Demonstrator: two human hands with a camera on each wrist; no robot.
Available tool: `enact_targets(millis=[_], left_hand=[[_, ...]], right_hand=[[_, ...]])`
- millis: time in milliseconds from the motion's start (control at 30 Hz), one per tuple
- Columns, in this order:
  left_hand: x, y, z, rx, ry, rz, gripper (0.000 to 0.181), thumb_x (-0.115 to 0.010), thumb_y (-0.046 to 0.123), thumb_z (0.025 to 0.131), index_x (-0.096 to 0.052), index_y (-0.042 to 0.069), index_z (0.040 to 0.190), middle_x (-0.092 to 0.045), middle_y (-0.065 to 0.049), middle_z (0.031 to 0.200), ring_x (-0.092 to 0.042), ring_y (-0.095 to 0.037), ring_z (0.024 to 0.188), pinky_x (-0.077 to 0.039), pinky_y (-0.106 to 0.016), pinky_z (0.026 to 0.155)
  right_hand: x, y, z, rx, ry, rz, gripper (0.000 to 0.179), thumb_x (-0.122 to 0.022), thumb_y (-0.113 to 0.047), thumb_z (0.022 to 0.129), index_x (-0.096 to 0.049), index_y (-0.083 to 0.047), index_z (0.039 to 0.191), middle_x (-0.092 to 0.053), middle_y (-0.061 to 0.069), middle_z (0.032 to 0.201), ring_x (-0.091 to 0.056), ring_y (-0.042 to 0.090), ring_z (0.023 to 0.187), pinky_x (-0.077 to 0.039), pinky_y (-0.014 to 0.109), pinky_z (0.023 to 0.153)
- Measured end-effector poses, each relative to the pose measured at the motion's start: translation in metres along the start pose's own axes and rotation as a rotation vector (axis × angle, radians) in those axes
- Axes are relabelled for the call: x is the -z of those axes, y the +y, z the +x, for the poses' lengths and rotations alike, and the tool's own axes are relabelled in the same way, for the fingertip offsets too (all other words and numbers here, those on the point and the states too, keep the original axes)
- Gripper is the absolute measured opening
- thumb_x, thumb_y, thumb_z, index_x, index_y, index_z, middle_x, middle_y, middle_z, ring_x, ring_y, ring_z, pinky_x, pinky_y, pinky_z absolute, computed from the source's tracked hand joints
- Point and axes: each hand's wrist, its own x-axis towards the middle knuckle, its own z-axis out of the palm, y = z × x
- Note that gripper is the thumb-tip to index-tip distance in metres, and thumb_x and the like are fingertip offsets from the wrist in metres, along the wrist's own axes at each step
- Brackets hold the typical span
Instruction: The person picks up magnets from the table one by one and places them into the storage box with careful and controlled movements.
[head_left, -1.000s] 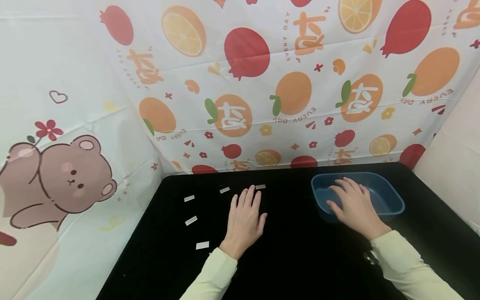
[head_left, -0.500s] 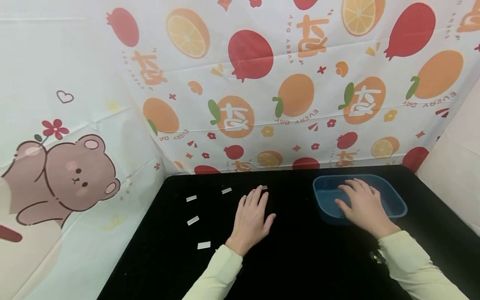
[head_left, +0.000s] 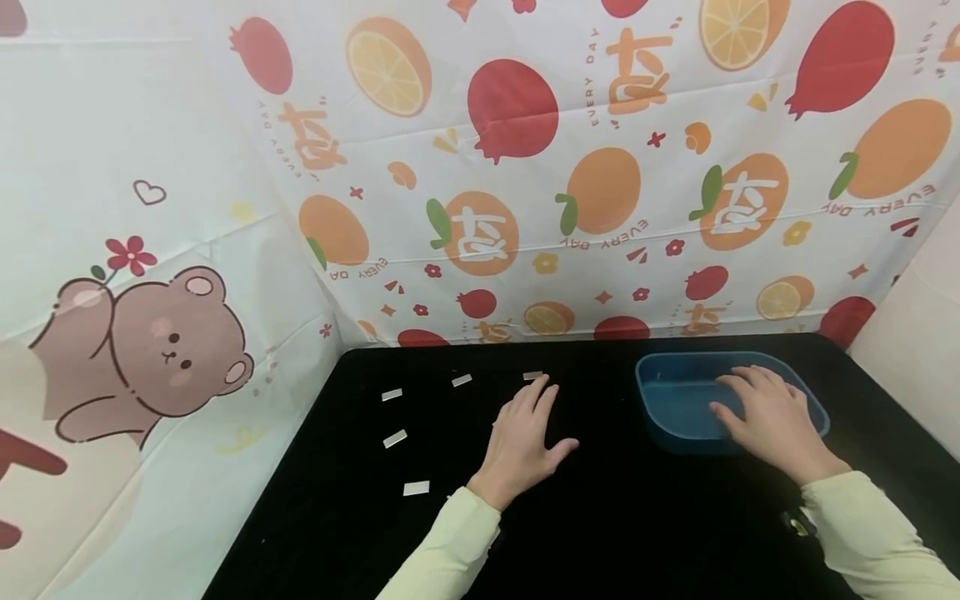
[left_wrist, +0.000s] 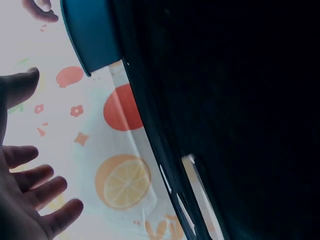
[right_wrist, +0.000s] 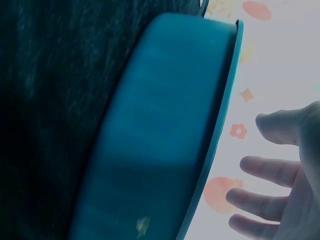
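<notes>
My left hand [head_left: 521, 442] hovers over the black table with its fingers spread and nothing in it. Its fingertips overlap a small pale rectangular piece [head_left: 532, 375] at the back in the head view. Two similar pieces [head_left: 462, 380] [head_left: 392, 394] lie to the left along the back, and another two [head_left: 394, 438] [head_left: 416, 488] run down the left side. Over the right part of a blue plastic basin [head_left: 697, 408] is my right hand [head_left: 776, 421], fingers loosely bent and holding nothing. In the right wrist view its fingers [right_wrist: 257, 202] show above the basin's rim.
The black table [head_left: 600, 517] ends at a fruit-printed cloth [head_left: 600, 192] hung behind it. A white cloth with a bear print [head_left: 172, 350] hangs on the left. A pale cloth [head_left: 922, 333] stands at the right edge.
Both hands have drifted right, the right one from the basin's middle toward its right side. My left thumb stands farther out. The whole head view has shifted slightly.
</notes>
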Motion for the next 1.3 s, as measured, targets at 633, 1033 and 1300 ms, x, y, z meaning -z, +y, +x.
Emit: enact_targets(millis=[633, 1033, 1300], left_hand=[[-0.009, 0.011, 0.006, -0.001, -0.120, -0.082, 0.064, -0.069, 0.039, 0.091, -0.049, 0.010, 0.145, -0.045, -0.008, 0.154, -0.052, -0.025, 0.135, -0.054, -0.045, 0.098], [-0.008, 0.025, 0.016, -0.005, -0.197, -0.126, 0.054, -0.063, 0.033, 0.096, -0.050, 0.009, 0.143, -0.050, -0.008, 0.150, -0.056, -0.020, 0.130, -0.052, -0.035, 0.101], [-0.008, 0.033, 0.025, -0.009, -0.245, -0.130, 0.053, -0.061, 0.033, 0.097, -0.049, 0.011, 0.144, -0.052, -0.004, 0.147, -0.058, -0.017, 0.127, -0.053, -0.031, 0.101]], right_hand=[[0.011, 0.045, -0.005, -0.112, -0.014, -0.002, 0.045, -0.068, -0.031, 0.091, -0.062, 0.002, 0.121, -0.053, 0.035, 0.128, -0.038, 0.054, 0.120, -0.033, 0.074, 0.079], [0.012, 0.063, -0.006, -0.225, -0.046, -0.113, 0.045, -0.069, -0.025, 0.088, -0.060, 0.008, 0.117, -0.048, 0.040, 0.125, -0.038, 0.059, 0.114, -0.035, 0.080, 0.085], [0.014, 0.078, -0.006, -0.255, -0.064, -0.103, 0.055, -0.071, -0.023, 0.087, -0.051, 0.017, 0.120, -0.047, 0.043, 0.122, -0.038, 0.060, 0.112, -0.036, 0.080, 0.087]])
